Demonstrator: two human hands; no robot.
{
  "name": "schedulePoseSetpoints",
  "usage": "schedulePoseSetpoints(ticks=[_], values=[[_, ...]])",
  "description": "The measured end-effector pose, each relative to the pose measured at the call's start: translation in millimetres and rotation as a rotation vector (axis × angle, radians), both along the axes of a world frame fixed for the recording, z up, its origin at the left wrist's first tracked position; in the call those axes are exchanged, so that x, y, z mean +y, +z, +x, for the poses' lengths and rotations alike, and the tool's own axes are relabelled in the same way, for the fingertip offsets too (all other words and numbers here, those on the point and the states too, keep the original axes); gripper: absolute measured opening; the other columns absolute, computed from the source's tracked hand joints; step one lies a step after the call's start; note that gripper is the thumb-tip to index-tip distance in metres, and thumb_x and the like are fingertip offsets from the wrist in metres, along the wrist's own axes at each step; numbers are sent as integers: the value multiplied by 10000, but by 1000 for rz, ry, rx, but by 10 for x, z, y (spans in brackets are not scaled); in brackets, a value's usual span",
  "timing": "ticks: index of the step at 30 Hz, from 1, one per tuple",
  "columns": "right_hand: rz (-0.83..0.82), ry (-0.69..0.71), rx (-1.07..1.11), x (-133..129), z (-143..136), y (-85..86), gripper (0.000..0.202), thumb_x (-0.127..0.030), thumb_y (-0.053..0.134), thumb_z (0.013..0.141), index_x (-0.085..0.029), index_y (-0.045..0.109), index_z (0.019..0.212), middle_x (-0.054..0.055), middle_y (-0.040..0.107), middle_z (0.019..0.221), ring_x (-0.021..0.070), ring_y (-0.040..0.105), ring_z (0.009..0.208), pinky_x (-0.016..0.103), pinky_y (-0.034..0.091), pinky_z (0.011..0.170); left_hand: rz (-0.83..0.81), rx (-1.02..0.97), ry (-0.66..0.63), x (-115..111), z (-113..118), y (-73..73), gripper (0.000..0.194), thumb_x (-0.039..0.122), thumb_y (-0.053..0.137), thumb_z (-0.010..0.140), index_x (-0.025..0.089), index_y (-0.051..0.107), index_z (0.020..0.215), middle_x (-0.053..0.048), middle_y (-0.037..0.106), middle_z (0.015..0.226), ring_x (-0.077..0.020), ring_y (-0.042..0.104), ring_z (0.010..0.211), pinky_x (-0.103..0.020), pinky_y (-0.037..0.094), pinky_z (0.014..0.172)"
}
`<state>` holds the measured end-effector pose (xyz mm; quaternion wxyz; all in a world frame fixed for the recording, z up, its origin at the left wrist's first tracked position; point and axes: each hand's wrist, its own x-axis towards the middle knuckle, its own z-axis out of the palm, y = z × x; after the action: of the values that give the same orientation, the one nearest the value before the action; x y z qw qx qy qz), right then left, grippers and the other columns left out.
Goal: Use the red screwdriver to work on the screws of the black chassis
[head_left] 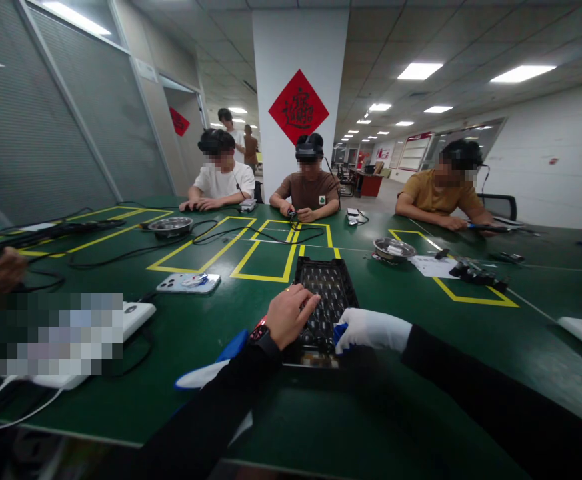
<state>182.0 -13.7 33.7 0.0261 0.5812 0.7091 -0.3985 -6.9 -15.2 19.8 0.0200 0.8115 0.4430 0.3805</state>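
Note:
A black tray (325, 283) with rows of small pockets lies on the green table, its long side pointing away from me. My left hand (291, 315), bare with a dark watch at the wrist, rests over the tray's left edge, its fingers bent together; whether anything is under them is hidden. At the tray's near right corner is my right hand (368, 330), in a white glove with blue fingertips. Its fingers are curled at the edge, and what they hold, if anything, cannot be made out. A blue and white glove (211, 375) lies left of my left forearm.
Left of the tray are a phone (188, 283) and a white device (138, 317) with a cable. Metal bowls (171, 227) (394, 250), yellow tape outlines and black cables spread beyond. Three people sit opposite; another person's hand (3, 273) shows at far left.

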Motion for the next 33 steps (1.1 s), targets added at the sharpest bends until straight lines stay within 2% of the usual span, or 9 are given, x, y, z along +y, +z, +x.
schedulePoseSetpoints(ticks=[17,28,33], values=[[60,4,-63,-70,-43,98,241,-322,719,467,-164,674,644,3,635,612,125,546,528,211,400,457,-7,54,0,12,0,-8,349,378,323,904,182,595,805,-25,558,802,-134,520,772,-255,391,714],[38,-16,-102,-73,-70,147,270,-330,734,449,-160,658,645,8,633,619,133,559,537,217,413,474,6,53,10,25,1,-16,347,367,326,904,180,594,786,-26,554,783,-131,518,763,-254,393,709],[-17,28,-64,-71,-75,156,224,-304,718,471,-158,654,630,4,630,611,130,562,550,215,418,489,15,58,15,27,-2,-12,348,363,328,903,177,585,758,-27,554,770,-132,517,758,-255,390,698]])
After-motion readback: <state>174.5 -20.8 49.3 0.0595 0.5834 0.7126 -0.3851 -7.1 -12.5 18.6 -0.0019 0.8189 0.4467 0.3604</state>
